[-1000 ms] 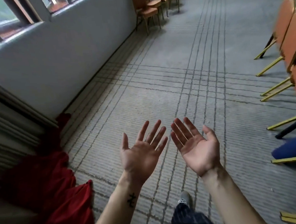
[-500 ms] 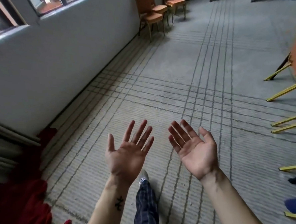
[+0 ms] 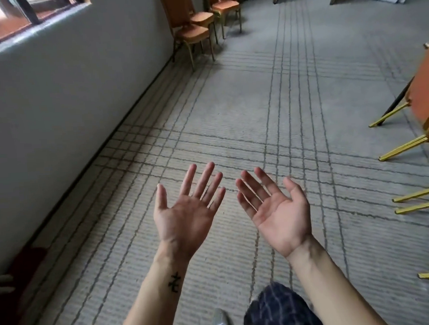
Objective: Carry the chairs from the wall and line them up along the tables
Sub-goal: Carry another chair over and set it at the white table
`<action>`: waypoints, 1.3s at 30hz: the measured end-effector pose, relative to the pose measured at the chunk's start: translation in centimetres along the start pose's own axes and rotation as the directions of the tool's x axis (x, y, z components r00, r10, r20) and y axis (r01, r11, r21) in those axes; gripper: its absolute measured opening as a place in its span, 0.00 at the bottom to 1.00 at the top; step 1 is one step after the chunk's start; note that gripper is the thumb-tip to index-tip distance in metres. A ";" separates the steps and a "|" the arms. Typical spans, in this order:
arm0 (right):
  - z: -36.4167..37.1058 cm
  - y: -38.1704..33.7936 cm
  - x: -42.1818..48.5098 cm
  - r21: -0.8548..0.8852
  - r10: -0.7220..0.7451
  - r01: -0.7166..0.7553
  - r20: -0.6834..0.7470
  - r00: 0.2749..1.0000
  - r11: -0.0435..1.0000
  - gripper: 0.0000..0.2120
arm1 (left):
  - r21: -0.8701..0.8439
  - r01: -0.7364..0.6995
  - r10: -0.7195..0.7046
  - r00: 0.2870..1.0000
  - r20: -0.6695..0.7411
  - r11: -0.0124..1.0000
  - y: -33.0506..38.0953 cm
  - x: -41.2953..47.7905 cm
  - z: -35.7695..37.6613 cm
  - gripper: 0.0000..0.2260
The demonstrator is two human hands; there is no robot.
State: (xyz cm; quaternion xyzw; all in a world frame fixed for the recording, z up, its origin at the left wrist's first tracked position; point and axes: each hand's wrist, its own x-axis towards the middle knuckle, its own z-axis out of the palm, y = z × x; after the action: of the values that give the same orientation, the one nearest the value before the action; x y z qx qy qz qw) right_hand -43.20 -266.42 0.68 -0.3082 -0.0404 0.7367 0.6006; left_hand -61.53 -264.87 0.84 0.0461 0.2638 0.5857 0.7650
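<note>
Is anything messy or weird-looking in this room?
Only one thing: a dark red cloth lies on the floor against the wall at the bottom left, mostly out of view. The orange chairs by the wall stand upright, and the left hand and right hand are open and empty.

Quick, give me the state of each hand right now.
Left hand: open, palm up, holding nothing.
Right hand: open, palm up, holding nothing.
</note>
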 end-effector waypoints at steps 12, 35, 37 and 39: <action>6.6 -11.4 31.0 0.062 0.050 -0.051 0.014 0.999 0.997 0.23 | 0.073 -0.021 0.028 0.996 -0.085 0.997 5.5 28.4 7.9 0.34; 28.1 -25.7 82.5 -0.025 -0.040 0.038 -0.052 0.998 0.999 0.25 | 0.076 0.020 -0.017 0.999 -0.032 0.997 26.7 81.8 20.2 0.33; 30.2 -26.4 86.6 0.002 -0.056 0.056 -0.033 0.998 0.998 0.25 | 0.036 0.021 -0.020 1.000 -0.008 0.999 29.3 85.8 21.8 0.33; 31.9 -27.0 89.5 0.002 -0.058 0.058 -0.051 0.997 0.998 0.25 | 0.023 0.011 -0.011 1.000 -0.020 1.000 31.4 88.9 22.9 0.33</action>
State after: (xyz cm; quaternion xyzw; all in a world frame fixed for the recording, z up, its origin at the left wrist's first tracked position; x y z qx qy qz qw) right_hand -43.96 -167.69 1.70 -0.3244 -0.0327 0.7109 0.6231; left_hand -62.85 -167.86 1.29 0.0477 0.2785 0.5787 0.7651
